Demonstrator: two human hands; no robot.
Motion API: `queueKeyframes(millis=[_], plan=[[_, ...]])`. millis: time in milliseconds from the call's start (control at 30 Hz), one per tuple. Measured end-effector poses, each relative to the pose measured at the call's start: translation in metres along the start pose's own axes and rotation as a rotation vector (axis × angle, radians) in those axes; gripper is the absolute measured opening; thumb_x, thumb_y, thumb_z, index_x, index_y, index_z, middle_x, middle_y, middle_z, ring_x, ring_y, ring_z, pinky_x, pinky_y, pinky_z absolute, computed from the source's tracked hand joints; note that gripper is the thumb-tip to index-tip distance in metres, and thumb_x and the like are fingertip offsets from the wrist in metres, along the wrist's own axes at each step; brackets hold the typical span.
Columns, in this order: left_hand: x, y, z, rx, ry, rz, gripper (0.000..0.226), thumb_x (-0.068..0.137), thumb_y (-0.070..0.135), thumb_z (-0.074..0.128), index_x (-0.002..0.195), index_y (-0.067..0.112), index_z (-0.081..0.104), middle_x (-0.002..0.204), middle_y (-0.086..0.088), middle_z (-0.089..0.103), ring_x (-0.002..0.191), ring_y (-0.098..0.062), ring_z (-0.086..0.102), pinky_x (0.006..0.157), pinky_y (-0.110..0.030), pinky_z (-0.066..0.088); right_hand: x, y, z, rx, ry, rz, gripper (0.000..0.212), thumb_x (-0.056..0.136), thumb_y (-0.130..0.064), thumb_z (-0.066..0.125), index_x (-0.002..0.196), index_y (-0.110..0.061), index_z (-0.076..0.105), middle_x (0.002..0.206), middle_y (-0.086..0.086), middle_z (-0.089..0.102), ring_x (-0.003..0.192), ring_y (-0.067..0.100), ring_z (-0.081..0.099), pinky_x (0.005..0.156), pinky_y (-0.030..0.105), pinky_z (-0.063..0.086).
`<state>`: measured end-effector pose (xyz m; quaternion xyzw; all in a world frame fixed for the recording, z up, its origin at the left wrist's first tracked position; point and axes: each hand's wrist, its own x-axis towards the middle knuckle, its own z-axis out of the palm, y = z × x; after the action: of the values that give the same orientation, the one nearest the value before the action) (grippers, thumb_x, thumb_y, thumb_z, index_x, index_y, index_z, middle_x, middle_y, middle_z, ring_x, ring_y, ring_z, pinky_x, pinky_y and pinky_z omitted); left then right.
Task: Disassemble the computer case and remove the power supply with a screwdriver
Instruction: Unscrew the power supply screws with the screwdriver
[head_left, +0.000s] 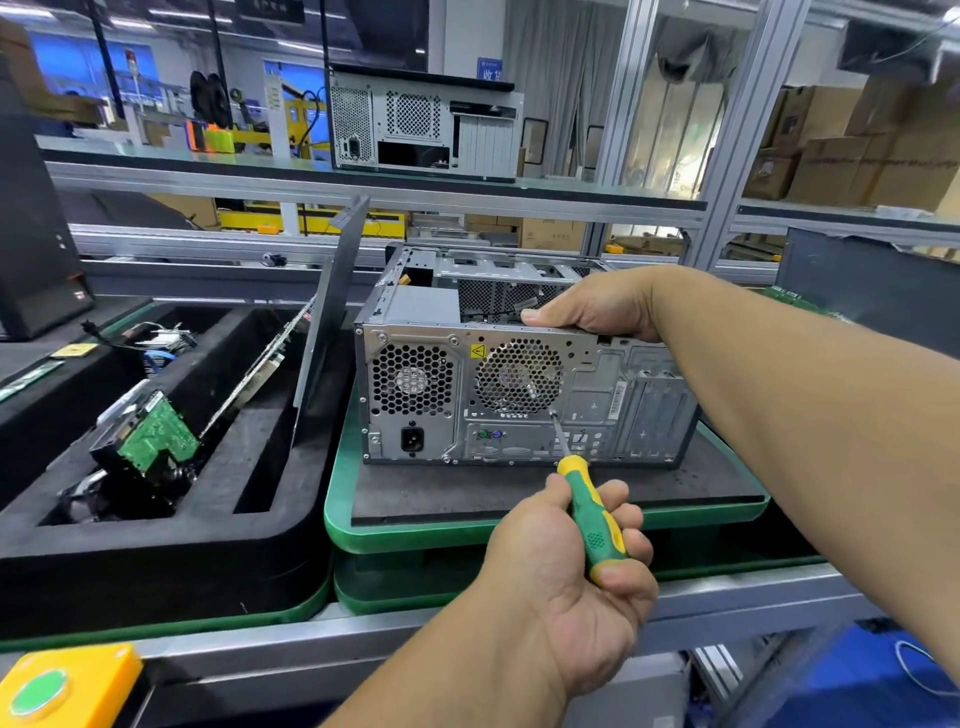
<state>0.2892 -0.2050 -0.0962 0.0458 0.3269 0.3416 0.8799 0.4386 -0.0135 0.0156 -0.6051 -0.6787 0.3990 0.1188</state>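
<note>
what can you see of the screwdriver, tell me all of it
The screwdriver has a green handle with yellow ends and a yellow strip, likely plastic or rubber, and a thin bare metal shaft. It slants up and away from the person, its tip at the rear panel of the computer case, just below the round fan grille's lower right edge. The left hand grips the handle, fingers curled round it. Whether the tip sits in a screw cannot be told.

Centre frame, the left hand (576, 566) grips a screwdriver (589, 512), tip at the computer case (524, 379) rear. The right hand (597, 309) grips its top edge.
</note>
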Motion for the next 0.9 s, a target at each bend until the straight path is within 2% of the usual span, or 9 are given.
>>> queueKeyframes(millis=[167,267,367,467,567,633,733,800,900], plan=[[-0.007,-0.001,0.005,0.060,0.002,0.008,0.031,0.094,0.032,0.074,0.088,0.007,0.056,0.069,-0.010,0.054,0.049,-0.017,0.047,0.033,-0.015,0.027,0.000,0.001,-0.001,0.004,-0.018,0.013,0.066,0.082,-0.064,0.066,0.127,-0.016,0.070,0.117,0.003,0.077,0.101,0.011,0.074,0.079,0.026,0.061],[-0.005,0.001,0.005,0.059,0.002,0.008,0.031,0.100,0.036,0.065,0.090,0.008,0.056,0.067,-0.010,0.058,0.049,-0.018,0.050,0.033,-0.016,0.030,-0.001,0.000,0.000,0.017,-0.008,0.014,0.062,0.085,-0.063,0.065,0.126,-0.017,0.070,0.108,-0.002,0.079,0.093,0.007,0.075,0.072,0.022,0.060],[-0.001,0.002,0.001,0.057,0.026,0.012,0.043,0.107,0.044,0.047,0.096,0.006,0.062,0.070,-0.011,0.064,0.048,-0.018,0.052,0.033,-0.016,0.032,-0.002,0.000,0.000,0.023,-0.009,0.019,0.055,0.094,-0.059,0.061,0.129,-0.016,0.069,0.093,-0.010,0.079,0.082,0.000,0.075,0.064,0.018,0.058],[0.002,0.000,-0.003,0.009,0.056,0.023,0.053,0.110,0.046,0.038,0.101,0.005,0.069,0.071,-0.011,0.065,0.048,-0.018,0.051,0.033,-0.015,0.031,-0.003,-0.001,0.001,0.032,-0.041,0.034,0.058,0.096,-0.059,0.058,0.132,-0.015,0.068,0.101,-0.005,0.079,0.087,0.004,0.076,0.066,0.021,0.059],[0.004,-0.001,-0.004,-0.020,0.041,0.026,0.052,0.108,0.048,0.042,0.101,0.005,0.070,0.068,-0.009,0.060,0.049,-0.016,0.048,0.034,-0.014,0.027,-0.004,-0.002,0.001,0.020,-0.024,0.031,0.058,0.096,-0.059,0.059,0.133,-0.015,0.067,0.105,-0.004,0.079,0.092,0.006,0.075,0.069,0.021,0.059],[0.003,0.000,-0.003,-0.008,0.022,0.026,0.044,0.103,0.048,0.055,0.098,0.005,0.065,0.068,-0.009,0.056,0.052,-0.015,0.045,0.034,-0.015,0.027,-0.005,-0.002,0.001,0.017,-0.036,0.032,0.057,0.096,-0.060,0.058,0.131,-0.016,0.068,0.111,0.000,0.078,0.096,0.009,0.075,0.071,0.022,0.060],[-0.003,-0.001,0.001,0.006,0.009,0.023,0.031,0.094,0.032,0.073,0.094,0.005,0.057,0.073,-0.011,0.053,0.054,-0.015,0.045,0.033,-0.015,0.028,-0.005,-0.001,0.001,0.005,-0.040,0.027,0.054,0.096,-0.060,0.058,0.132,-0.021,0.068,0.110,-0.003,0.078,0.096,0.009,0.074,0.079,0.025,0.060],[-0.003,0.000,0.002,-0.003,0.004,0.018,0.027,0.096,0.027,0.071,0.096,0.005,0.057,0.073,-0.012,0.055,0.052,-0.016,0.047,0.033,-0.016,0.030,-0.005,-0.001,0.001,0.030,-0.055,0.038,0.056,0.095,-0.060,0.058,0.129,-0.018,0.070,0.112,0.001,0.078,0.098,0.013,0.075,0.084,0.030,0.060],[-0.002,0.002,-0.001,0.022,0.004,0.011,0.029,0.104,0.035,0.057,0.096,0.007,0.056,0.069,-0.012,0.061,0.050,-0.017,0.051,0.033,-0.016,0.032,-0.004,-0.002,0.002,0.027,-0.032,0.022,0.053,0.099,-0.055,0.057,0.135,-0.018,0.066,0.102,-0.008,0.079,0.089,0.003,0.075,0.071,0.020,0.060]])
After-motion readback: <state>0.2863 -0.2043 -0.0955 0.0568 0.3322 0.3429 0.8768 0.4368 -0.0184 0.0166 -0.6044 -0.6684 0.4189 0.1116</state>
